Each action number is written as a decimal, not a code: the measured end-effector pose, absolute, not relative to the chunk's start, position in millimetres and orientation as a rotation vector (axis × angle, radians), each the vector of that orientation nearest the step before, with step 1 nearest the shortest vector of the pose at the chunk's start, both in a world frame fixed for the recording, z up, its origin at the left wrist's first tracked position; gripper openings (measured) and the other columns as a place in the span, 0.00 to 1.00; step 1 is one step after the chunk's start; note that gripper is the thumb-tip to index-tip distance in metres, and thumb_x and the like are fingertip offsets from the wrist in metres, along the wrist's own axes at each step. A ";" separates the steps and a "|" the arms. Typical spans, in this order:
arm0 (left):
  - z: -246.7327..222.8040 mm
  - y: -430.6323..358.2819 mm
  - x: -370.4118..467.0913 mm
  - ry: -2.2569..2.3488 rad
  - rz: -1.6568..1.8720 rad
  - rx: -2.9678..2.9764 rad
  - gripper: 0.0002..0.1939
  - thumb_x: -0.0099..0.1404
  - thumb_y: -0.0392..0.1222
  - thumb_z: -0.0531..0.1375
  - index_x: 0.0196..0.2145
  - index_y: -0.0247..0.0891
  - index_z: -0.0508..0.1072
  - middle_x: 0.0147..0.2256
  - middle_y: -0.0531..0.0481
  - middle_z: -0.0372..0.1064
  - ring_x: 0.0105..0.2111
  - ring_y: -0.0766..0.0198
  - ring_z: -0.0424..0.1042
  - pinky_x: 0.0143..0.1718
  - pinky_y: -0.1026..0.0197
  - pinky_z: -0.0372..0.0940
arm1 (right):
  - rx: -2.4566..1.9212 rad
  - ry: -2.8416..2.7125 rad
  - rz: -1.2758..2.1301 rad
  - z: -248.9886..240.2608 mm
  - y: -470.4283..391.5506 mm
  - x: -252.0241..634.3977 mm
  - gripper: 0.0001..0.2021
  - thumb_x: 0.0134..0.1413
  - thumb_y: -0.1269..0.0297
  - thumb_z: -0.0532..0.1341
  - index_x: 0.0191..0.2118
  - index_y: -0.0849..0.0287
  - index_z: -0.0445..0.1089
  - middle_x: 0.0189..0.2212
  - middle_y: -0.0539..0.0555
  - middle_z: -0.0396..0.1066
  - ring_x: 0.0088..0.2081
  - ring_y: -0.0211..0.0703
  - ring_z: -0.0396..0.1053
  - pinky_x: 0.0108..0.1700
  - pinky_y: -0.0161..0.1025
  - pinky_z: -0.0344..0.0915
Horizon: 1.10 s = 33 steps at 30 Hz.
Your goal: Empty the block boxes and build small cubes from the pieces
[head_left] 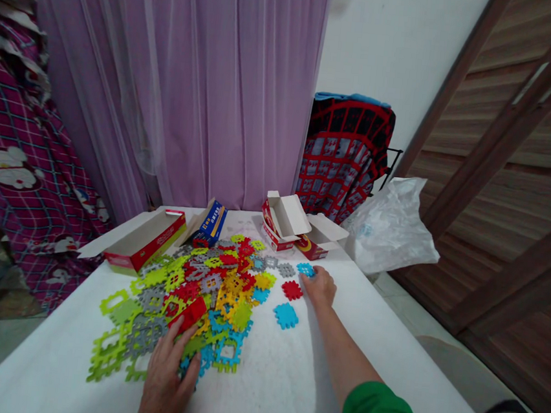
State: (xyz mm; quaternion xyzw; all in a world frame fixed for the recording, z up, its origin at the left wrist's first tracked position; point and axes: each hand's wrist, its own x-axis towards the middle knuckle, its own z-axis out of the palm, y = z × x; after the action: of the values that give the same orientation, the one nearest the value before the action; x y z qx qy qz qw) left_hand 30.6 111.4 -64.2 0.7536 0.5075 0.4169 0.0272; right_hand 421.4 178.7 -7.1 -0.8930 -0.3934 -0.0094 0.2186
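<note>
A wide pile of gear-edged plastic pieces (152, 302) in green, grey, red, yellow and blue covers the middle left of the white table (262, 387). My left hand (172, 365) lies at the pile's near edge, fingers apart, its fingertips by a smooth red piece (190, 314). To the right, my right hand (320, 287) has its fingers closed on a small blue piece (305, 269) near the table top. Below that hand's left side lie a red piece (291, 290) and a larger blue piece (286, 315), apart from the pile. A grey piece (286, 270) is beside the held one.
Behind the pile stand a long open red box (148, 243), a blue box (214, 223), an open red and white box (281, 223) and another open box (315, 243). A white plastic bag (385, 230) is at the table's back right edge.
</note>
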 end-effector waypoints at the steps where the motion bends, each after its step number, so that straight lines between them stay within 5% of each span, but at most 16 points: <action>1: -63.7 111.2 30.9 1.572 1.289 2.328 0.20 0.66 0.47 0.53 0.53 0.45 0.72 0.59 0.42 0.64 0.57 0.49 0.66 0.55 0.41 0.64 | -2.478 -1.095 -0.027 -5.6 178.2 420.5 0.24 0.56 0.52 0.59 0.55 0.58 0.67 0.51 0.59 0.71 0.52 0.53 0.67 0.50 0.44 0.62; 33: -60.0 100.1 38.1 1.637 1.296 2.334 0.20 0.66 0.42 0.53 0.55 0.43 0.71 0.60 0.40 0.63 0.59 0.50 0.64 0.58 0.40 0.60 | -2.535 -1.218 -0.063 -12.4 178.6 423.2 0.27 0.57 0.51 0.55 0.59 0.59 0.65 0.53 0.63 0.71 0.52 0.58 0.68 0.50 0.49 0.64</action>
State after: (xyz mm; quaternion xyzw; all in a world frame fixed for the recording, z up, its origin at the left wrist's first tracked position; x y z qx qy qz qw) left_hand 38.1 100.1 -60.0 0.7452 0.5229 0.4139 0.0050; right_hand 423.2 178.6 -12.4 -0.8890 -0.4271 -0.0221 0.1635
